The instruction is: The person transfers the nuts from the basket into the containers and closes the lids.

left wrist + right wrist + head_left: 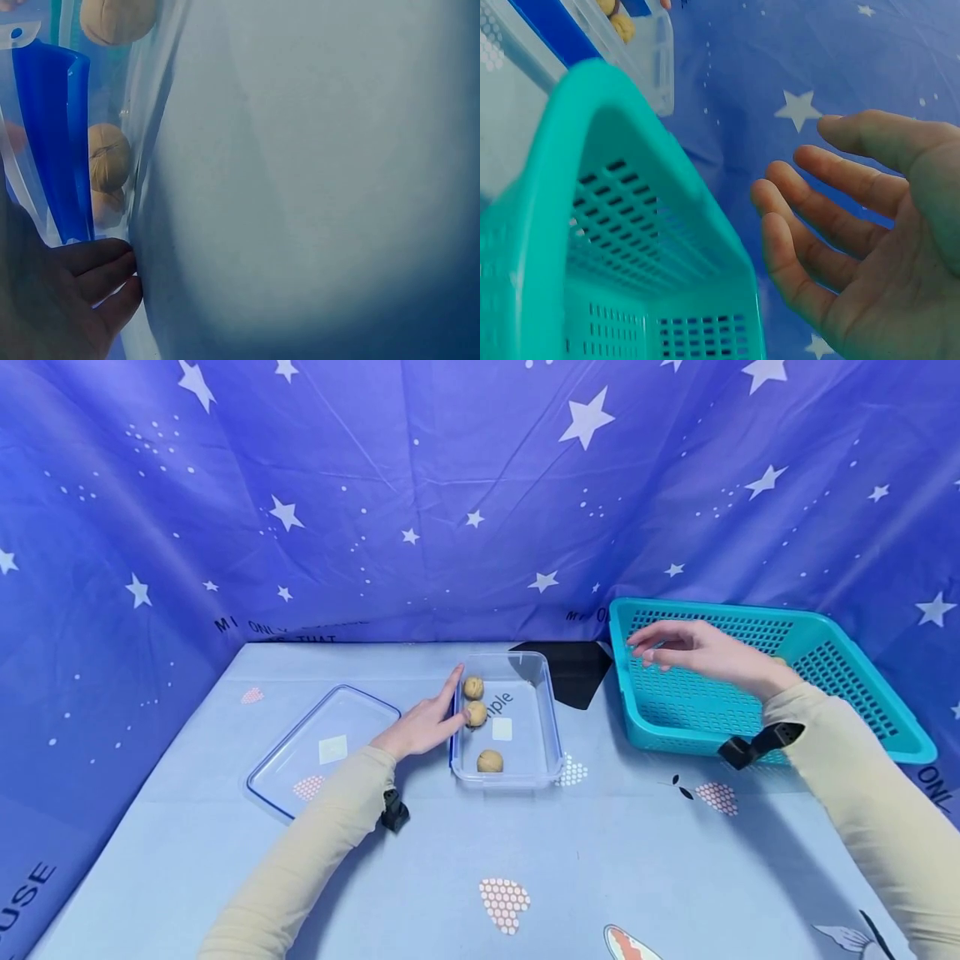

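Walnuts (476,713), three in all, lie along the left side of a clear plastic container (540,727) near the middle of a pale blue table (600,860). The left hand (423,727) rests against the container's left wall, fingers straight and held together, fingertips beside the two farther nuts; the left wrist view shows those fingers (97,274) pressed to the clear wall next to a blue clip. The container's lid (322,747), rimmed in blue, lies flat just left of that hand, near the table's left edge. The right hand (697,652) hovers above a teal perforated basket (825,660), fingers spread and relaxed, holding nothing; the right wrist view shows the palm apart from the basket's rim. The basket sits at the table's right rear, close to the star-printed backdrop (450,485), with a gap between it and the container. The table's near half lies bare between the two sleeves.
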`<move>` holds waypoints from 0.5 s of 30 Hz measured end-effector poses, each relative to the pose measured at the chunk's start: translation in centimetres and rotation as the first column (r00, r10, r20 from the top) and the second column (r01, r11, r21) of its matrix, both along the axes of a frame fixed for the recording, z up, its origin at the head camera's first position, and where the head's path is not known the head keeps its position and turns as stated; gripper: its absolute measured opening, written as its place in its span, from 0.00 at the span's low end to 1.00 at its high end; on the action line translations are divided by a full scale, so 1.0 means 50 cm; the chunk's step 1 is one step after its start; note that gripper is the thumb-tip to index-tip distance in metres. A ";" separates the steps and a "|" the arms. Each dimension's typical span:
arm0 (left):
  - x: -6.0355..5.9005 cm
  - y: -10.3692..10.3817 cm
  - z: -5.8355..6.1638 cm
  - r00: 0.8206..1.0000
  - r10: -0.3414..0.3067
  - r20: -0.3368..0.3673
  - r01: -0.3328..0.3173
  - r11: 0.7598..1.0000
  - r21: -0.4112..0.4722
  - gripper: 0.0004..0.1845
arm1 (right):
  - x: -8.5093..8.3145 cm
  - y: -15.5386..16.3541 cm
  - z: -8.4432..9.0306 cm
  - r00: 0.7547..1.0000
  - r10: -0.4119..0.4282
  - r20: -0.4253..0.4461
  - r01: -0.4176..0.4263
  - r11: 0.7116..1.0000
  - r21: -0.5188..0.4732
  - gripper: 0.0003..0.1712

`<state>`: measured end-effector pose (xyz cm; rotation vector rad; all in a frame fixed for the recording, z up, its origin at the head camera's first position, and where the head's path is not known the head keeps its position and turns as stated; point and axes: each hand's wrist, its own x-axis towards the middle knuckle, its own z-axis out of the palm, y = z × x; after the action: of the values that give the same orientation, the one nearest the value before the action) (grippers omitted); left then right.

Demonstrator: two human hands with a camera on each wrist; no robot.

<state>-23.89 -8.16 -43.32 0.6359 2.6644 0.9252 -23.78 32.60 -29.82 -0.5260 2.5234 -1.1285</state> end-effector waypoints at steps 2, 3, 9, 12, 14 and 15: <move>-0.001 -0.001 -0.001 1.000 -0.003 0.000 0.003 1.000 -0.003 0.42 | -0.002 0.009 -0.001 1.000 -0.025 0.003 0.025 1.000 -0.002 0.22; -0.001 -0.002 -0.001 1.000 -0.004 0.005 0.004 1.000 -0.004 0.42 | -0.005 0.013 -0.001 0.999 -0.037 0.001 0.037 0.999 0.003 0.22; -0.004 -0.003 -0.002 1.000 -0.002 0.020 0.002 1.000 -0.005 0.42 | -0.022 0.039 -0.011 0.995 -0.098 0.000 0.098 0.995 0.037 0.24; -0.004 -0.002 -0.004 1.000 -0.002 0.006 0.002 1.000 -0.005 0.42 | -0.029 0.055 -0.016 0.995 -0.102 -0.004 0.102 0.994 0.040 0.25; -0.005 -0.002 -0.005 1.000 -0.003 0.004 0.003 1.000 -0.008 0.42 | -0.034 0.067 -0.021 0.995 -0.101 -0.009 0.102 0.994 0.038 0.26; -0.005 -0.002 -0.006 1.000 -0.004 0.005 0.004 1.000 -0.009 0.42 | -0.036 0.073 -0.024 0.995 -0.102 -0.011 0.103 0.994 0.037 0.26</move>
<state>-24.13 -8.24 -43.63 0.6357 2.6607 0.9124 -25.60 36.27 -31.02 -0.3968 2.6002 -1.1138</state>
